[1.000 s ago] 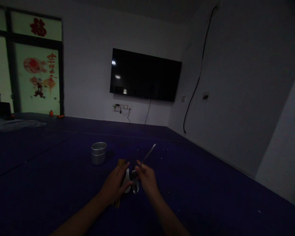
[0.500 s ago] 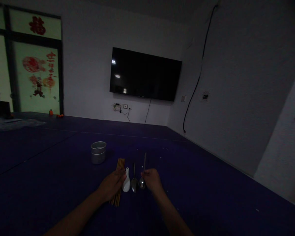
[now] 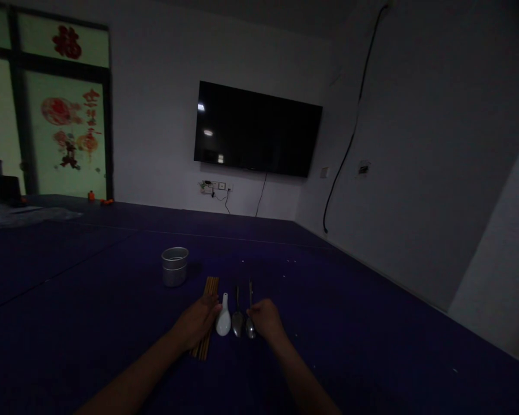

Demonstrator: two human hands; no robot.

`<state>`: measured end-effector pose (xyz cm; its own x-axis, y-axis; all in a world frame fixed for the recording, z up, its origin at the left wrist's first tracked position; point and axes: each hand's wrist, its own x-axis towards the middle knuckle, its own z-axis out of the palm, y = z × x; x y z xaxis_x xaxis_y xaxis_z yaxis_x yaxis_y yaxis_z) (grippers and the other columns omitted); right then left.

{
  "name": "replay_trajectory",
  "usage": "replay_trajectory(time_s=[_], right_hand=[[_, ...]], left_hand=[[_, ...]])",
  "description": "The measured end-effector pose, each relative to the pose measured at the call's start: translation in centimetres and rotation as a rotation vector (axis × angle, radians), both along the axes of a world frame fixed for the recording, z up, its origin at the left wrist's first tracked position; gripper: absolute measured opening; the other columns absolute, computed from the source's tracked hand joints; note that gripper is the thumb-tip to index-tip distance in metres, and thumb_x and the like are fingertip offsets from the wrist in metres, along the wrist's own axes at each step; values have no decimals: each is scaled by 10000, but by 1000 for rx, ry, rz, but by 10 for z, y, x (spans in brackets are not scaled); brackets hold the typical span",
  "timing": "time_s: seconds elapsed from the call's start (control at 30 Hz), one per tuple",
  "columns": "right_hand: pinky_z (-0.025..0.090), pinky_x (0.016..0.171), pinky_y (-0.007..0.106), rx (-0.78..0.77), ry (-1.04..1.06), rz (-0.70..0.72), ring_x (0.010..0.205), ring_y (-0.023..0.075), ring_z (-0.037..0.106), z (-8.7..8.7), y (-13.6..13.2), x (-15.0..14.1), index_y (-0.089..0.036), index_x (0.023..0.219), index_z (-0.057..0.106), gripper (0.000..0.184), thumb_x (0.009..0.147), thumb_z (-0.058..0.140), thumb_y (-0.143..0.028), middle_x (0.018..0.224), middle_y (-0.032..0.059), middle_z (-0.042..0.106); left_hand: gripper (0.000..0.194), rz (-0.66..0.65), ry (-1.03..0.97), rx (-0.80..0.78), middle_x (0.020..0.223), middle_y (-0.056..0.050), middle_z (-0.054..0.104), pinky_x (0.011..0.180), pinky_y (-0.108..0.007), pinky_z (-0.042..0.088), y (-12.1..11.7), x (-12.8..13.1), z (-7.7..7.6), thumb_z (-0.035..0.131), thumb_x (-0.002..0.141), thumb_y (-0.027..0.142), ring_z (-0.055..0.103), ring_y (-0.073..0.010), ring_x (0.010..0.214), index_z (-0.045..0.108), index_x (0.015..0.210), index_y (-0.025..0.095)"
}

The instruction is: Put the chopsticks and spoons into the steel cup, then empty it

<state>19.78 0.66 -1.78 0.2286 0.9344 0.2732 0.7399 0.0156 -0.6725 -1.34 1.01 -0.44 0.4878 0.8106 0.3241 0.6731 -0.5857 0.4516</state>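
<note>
Left hand over a bundle of brown wooden chopsticks, right hand at a shiny metal spoon

Head view: On the dark blue-purple tabletop, four sets of utensils lie side by side, handles toward the far side. Leftmost are the chopsticks, bundled at a slight slant. The left hand lies across their middle, its fingers extended and loosely together rather than clenched, the tips near a white ceramic spoon with a short, tapering handle. Right of that is a metal spoon with a dark-looking handle, its bowl at the near end. The shiny metal spoon is the rightmost; the right hand pinches its handle between thumb and fingers just above the bowl, the other fingers curled in.

Farther away and left of the chopsticks, a silvery round metal cup with a rolled rim stands upright, apart from both hands. Crumpled clear plastic lies at the far left, with two small orange objects near the tabletop's far edge. Beyond, a wide black television hangs on the pale wall, and a long black cable trails down to its right.
</note>
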Motion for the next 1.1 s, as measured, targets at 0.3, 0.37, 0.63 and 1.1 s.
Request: replay_trajectory(time_s=[0.3, 0.37, 0.63, 1.1], right_hand=[[299, 483, 236, -4, -94, -8, 501, 154, 577, 3, -2, -2, -188, 443, 636, 228, 669, 624, -156, 474, 23, 610], [301, 483, 237, -1, -116, -13, 501, 153, 579, 4, -3, -3, -190, 451, 642, 225, 673, 627, -154, 487, 31, 622], [314, 494, 241, 7, -190, -25, 570, 172, 621, 8, -7, -7, -172, 545, 686, 158, 690, 634, -139, 596, 80, 680], [431, 713, 254, -36, -251, -13, 871, 217, 660, 17, -15, -9, -192, 815, 731, 140, 746, 609, -187, 881, 101, 717]], left_hand=[[481, 73, -40, 54, 1268, -101, 584, 1024, -368, 394, -1, 0, -1, 257, 928, 437, 525, -228, 1190, 583, 1172, 180], [496, 87, -32, 56, 1280, -113, 572, 1028, -384, 388, -2, 1, 1, 246, 927, 440, 516, -236, 1200, 583, 1172, 170], [536, 60, -5, 25, 1317, -140, 531, 1059, -377, 352, -2, 0, 3, 230, 931, 436, 470, -240, 1244, 550, 1228, 124], [557, 43, 55, 34, 1345, -137, 507, 1071, -434, 307, 4, -1, -2, 226, 940, 467, 425, -249, 1277, 536, 1255, 129]])
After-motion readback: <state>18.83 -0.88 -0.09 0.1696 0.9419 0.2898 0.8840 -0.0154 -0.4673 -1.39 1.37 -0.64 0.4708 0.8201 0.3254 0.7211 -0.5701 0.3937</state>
